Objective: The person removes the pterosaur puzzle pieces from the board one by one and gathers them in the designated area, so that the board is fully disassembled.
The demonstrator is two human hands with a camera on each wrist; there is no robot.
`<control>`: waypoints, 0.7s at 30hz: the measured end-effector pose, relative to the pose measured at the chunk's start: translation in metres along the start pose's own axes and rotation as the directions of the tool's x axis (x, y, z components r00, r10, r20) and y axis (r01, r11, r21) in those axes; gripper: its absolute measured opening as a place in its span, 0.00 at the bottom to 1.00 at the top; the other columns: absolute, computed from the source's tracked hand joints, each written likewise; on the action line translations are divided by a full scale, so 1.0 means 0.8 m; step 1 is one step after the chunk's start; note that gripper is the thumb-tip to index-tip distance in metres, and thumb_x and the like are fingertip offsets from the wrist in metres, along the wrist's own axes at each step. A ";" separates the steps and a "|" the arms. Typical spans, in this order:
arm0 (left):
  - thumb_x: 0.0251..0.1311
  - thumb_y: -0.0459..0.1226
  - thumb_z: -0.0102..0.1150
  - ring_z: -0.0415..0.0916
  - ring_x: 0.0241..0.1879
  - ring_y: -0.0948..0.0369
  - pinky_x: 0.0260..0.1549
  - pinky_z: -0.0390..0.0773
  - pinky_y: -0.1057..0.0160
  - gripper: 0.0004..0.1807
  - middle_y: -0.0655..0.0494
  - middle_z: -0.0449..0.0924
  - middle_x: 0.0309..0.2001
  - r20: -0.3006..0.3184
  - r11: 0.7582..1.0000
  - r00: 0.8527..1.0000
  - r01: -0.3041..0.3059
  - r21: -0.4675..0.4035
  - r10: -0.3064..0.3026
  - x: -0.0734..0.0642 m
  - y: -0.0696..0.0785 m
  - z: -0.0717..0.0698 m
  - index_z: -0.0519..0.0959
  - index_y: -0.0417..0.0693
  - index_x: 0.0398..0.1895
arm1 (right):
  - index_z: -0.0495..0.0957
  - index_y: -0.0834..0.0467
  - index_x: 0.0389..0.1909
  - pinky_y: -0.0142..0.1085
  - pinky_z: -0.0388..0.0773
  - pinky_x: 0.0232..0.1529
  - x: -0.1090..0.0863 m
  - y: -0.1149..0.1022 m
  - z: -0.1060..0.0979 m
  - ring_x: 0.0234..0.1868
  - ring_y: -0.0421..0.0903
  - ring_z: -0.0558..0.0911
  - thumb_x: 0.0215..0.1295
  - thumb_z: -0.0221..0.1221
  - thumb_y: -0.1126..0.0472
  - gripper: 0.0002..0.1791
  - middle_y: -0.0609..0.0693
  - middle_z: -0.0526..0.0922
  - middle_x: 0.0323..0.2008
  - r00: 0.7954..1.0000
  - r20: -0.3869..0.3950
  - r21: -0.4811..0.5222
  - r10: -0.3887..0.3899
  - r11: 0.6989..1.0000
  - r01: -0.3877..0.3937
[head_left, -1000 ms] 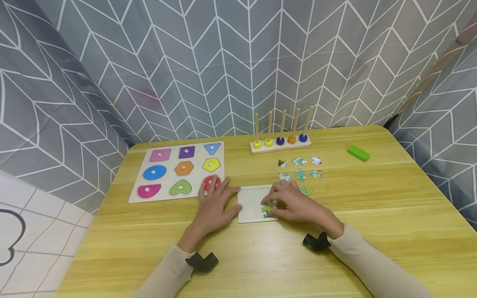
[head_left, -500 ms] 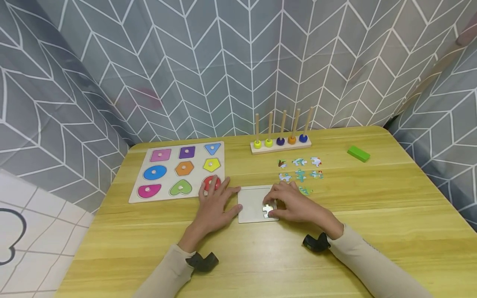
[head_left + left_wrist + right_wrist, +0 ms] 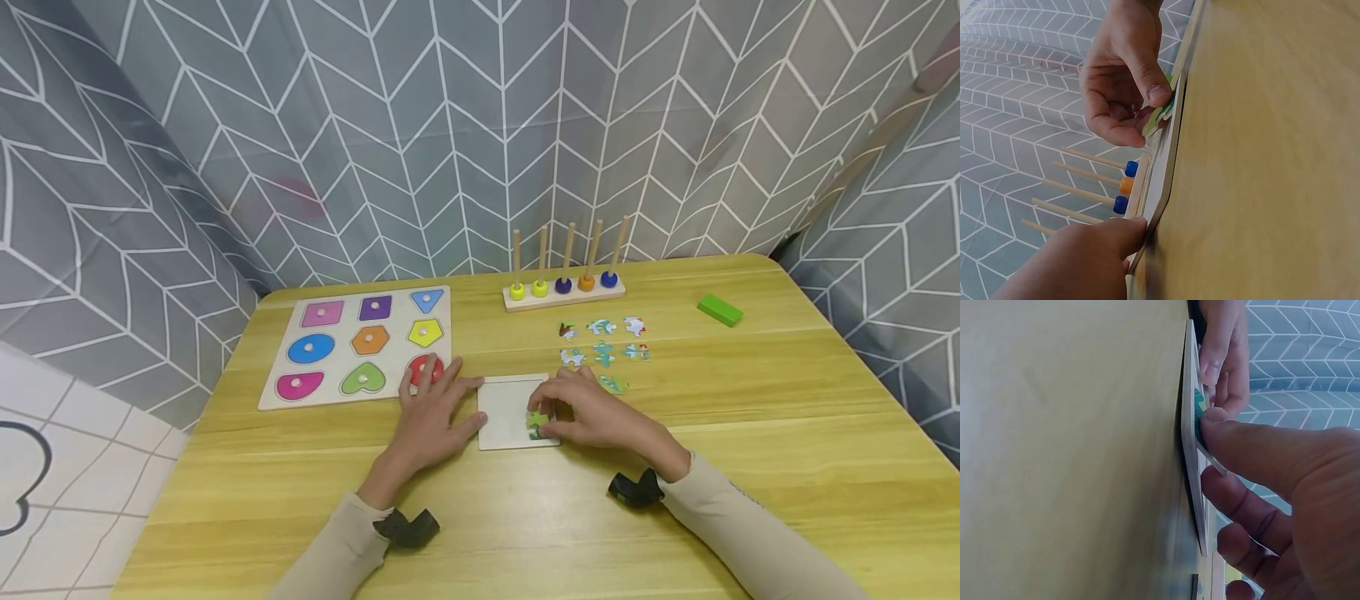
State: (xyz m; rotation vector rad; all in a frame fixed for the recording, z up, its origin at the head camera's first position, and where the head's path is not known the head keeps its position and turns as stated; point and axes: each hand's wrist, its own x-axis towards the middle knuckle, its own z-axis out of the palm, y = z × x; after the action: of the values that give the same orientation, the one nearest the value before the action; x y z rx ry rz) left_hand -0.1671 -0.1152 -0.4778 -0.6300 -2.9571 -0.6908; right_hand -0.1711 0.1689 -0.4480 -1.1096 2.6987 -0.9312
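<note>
In the head view, my right hand (image 3: 592, 408) pinches a green and yellow jigsaw puzzle piece (image 3: 536, 423) between thumb and fingers. It is over the lower right corner of a white square puzzle tray (image 3: 504, 412). The right wrist view shows the puzzle piece (image 3: 1199, 403) tilted, one edge raised off the tray (image 3: 1190, 437). My left hand (image 3: 431, 421) lies with spread fingers, its thumb touching the tray's left edge. Its other fingertips reach to the red circle of a shape board (image 3: 393, 358). Several loose puzzle pieces (image 3: 603, 353) lie beyond my right hand.
Behind the loose pieces stands a peg rack (image 3: 562, 296) with upright rods and coloured beads. A green block (image 3: 720, 310) is at the back right of the wooden table (image 3: 525, 525). A patterned grey curtain (image 3: 480, 142) hangs along the table's back edge.
The puzzle piece's tilt has changed: its face glared white half a second ago and shows green now. My right fingers shifted slightly with it. The left hand has stayed in place.
</note>
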 end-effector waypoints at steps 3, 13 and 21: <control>0.65 0.58 0.55 0.36 0.82 0.42 0.73 0.29 0.32 0.29 0.49 0.57 0.80 -0.003 1.000 1.000 -0.003 0.000 0.003 0.000 0.000 0.000 0.74 0.66 0.68 | 0.84 0.48 0.44 0.39 0.56 0.44 0.000 0.001 0.000 0.36 0.38 0.73 0.61 0.71 0.59 0.11 0.36 0.81 0.31 1.000 0.003 0.046 -0.003 0.999 0.003; 0.65 0.58 0.54 0.36 0.83 0.42 0.73 0.28 0.32 0.29 0.49 0.57 0.80 -0.002 1.000 1.000 -0.002 -0.006 0.002 -0.001 0.000 0.000 0.74 0.66 0.68 | 0.85 0.50 0.44 0.31 0.73 0.39 -0.003 0.013 -0.005 0.32 0.36 0.75 0.65 0.68 0.62 0.08 0.43 0.82 0.31 1.000 0.024 0.312 0.009 0.950 -0.016; 0.65 0.58 0.55 0.36 0.83 0.43 0.73 0.28 0.32 0.29 0.49 0.57 0.80 -0.002 1.000 1.000 -0.003 -0.017 0.003 -0.001 -0.001 0.000 0.73 0.65 0.68 | 0.84 0.55 0.46 0.31 0.76 0.35 -0.016 0.041 -0.035 0.33 0.39 0.76 0.67 0.65 0.64 0.08 0.49 0.84 0.35 0.996 0.000 0.392 0.084 0.917 -0.078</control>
State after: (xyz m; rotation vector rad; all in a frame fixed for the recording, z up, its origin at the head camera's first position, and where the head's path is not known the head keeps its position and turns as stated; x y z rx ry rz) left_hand -0.1663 -0.1161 -0.4782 -0.6339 -2.9515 -0.7163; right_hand -0.1898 0.2096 -0.4453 -0.9005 2.3908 -1.3909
